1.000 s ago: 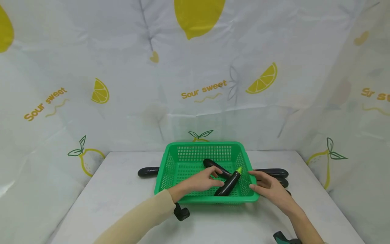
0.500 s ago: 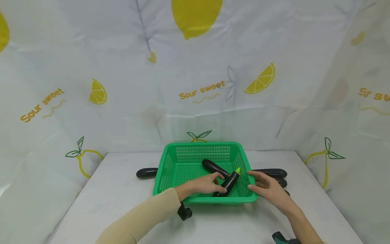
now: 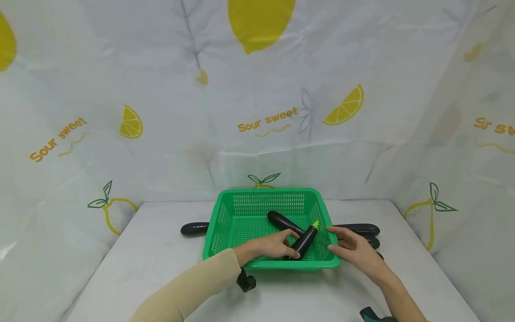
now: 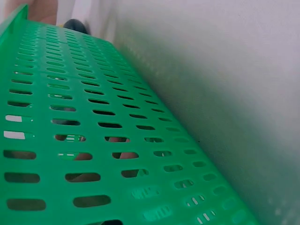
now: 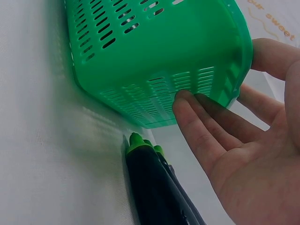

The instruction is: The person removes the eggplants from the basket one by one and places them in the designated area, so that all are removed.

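Observation:
A green plastic basket (image 3: 225, 223) stands mid-table. Inside lie two dark eggplants: one (image 3: 281, 220) slants toward the back, and the nearer one (image 3: 307, 239) points its green stem end at the right wall. My left hand (image 3: 273, 245) reaches over the front rim and grips the nearer eggplant, thumb on its front side. In the left wrist view the basket wall (image 4: 101, 126) hides most of that hand. At the right rim my right hand (image 3: 358, 250) holds the basket; the right wrist view shows its fingers (image 5: 201, 131) against the outer wall.
Several eggplants (image 3: 358, 229) lie on the table right of the basket, stem ends beside its wall. Another eggplant (image 3: 195, 229) pokes out at the left. Lemon-printed white sheeting (image 3: 181, 165) rises behind and at both sides of the white table (image 3: 161, 259).
My left hand has moved right and toward the basket's front, and its thumb has come down onto the nearer eggplant. The right hand stays at the rim.

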### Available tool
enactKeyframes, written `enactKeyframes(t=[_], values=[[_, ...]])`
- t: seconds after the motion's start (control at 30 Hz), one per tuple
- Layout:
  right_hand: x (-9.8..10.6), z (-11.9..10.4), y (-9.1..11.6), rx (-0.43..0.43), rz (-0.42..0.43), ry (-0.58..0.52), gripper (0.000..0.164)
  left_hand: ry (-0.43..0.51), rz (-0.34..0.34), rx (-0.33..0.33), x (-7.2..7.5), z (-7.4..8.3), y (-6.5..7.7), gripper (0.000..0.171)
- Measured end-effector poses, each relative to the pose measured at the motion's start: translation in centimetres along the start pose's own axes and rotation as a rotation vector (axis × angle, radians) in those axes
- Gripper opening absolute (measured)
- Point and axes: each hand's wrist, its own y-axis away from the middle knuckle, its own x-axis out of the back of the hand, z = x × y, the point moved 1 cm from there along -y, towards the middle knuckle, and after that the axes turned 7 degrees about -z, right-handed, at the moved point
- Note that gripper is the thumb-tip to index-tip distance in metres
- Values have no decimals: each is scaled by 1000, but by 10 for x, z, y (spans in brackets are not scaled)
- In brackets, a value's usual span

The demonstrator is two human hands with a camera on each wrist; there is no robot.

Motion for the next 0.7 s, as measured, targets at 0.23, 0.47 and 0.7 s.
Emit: enactKeyframes(t=[0.23, 0.47, 0.7], values=[[0, 1, 0, 2, 1, -5, 59, 85, 4, -40, 1, 1, 1, 60], [-1, 0, 0, 2, 0, -9, 58, 155, 53, -60, 5, 8, 10, 54], [0, 0, -1, -16, 15, 2, 60, 157, 114, -88, 16, 11, 20, 43]])
